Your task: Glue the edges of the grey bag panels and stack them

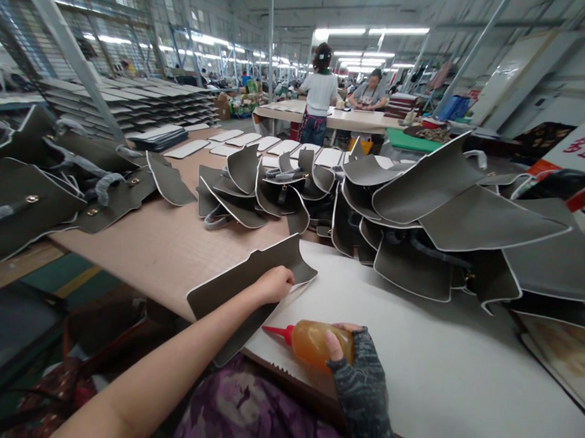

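Note:
My left hand (275,284) is closed, its fingers curled over the edge of a dark grey leather bag panel (238,278) with white edges. That panel is folded and lies at the near edge of the table, its inside partly hidden by my forearm. In my right hand (351,346), which wears a grey fingerless knit glove, is a squeeze bottle (314,344) of amber liquid. Its red nozzle points left, towards the panel, and sits just apart from my left wrist. Beneath the bottle lies a white sheet (413,361) on the table.
Piled grey bag pieces (423,208) with wrapped handles line the far right side. Another pile (39,188) is at the left. White-topped flat panels (268,144) lie in rows farther back. Two people (320,87) are at a table (349,121) beyond.

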Demonstrator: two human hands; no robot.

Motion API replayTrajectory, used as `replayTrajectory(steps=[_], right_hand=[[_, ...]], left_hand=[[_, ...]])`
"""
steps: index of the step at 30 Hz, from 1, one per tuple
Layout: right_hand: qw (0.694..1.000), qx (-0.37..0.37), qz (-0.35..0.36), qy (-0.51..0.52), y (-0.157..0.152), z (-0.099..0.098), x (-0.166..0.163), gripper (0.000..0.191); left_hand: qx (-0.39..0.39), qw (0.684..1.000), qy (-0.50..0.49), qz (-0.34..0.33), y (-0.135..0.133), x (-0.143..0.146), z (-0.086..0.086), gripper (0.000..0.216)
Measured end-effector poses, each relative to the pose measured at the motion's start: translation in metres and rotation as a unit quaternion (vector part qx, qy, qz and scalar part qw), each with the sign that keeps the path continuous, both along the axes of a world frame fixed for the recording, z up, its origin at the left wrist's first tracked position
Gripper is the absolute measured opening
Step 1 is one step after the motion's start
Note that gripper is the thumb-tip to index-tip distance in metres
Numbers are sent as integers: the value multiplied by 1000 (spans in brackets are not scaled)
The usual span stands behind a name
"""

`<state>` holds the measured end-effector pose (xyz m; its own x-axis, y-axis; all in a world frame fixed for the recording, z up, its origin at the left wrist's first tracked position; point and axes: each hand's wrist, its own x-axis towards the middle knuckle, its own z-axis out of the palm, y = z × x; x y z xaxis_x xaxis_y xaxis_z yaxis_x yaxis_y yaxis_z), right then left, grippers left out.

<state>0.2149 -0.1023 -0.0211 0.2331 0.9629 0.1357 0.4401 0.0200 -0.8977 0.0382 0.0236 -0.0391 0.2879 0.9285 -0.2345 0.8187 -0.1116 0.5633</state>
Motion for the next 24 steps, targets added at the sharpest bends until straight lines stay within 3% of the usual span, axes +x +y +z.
replayTrajectory(steps=[15,21,24], right_hand=[[1000,-15,26,-2,-12,-6,-7,32],[996,-53,43,62,-12,-6,-10,33],[973,-116,82,184,-4,-8,4,33]], left_hand=[[9,1000,-1,-8,0,-1,0,27],[13,1000,-1,-14,0,-2,0,26],[13,1000,-8,-22,0,-2,-1,25]])
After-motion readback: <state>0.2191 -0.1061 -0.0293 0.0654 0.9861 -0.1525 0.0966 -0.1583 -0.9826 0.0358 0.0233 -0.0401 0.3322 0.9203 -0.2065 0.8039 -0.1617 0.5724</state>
